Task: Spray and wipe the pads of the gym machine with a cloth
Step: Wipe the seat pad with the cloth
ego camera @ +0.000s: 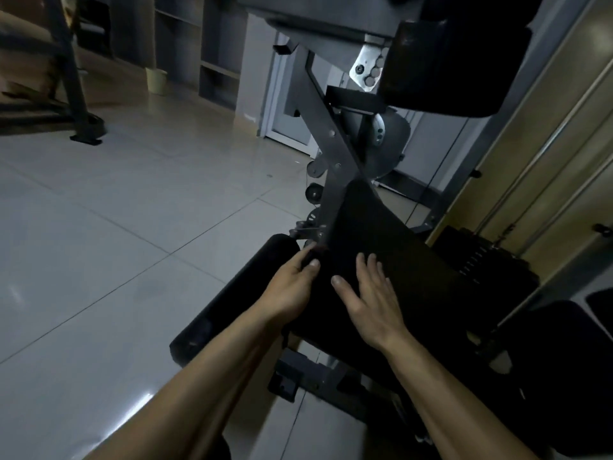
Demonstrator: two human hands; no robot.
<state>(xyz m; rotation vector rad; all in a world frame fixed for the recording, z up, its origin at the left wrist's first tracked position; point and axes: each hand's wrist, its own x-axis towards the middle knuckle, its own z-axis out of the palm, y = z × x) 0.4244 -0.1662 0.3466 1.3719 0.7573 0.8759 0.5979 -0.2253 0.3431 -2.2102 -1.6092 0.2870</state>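
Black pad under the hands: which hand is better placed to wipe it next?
Right: the right hand lies flat on the black pad, fingers straight. The left hand pinches a dark item at its edge.

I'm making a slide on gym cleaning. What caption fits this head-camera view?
Left hand pinches a dark object beside a black gym-machine pad while the right hand lies flat on it.
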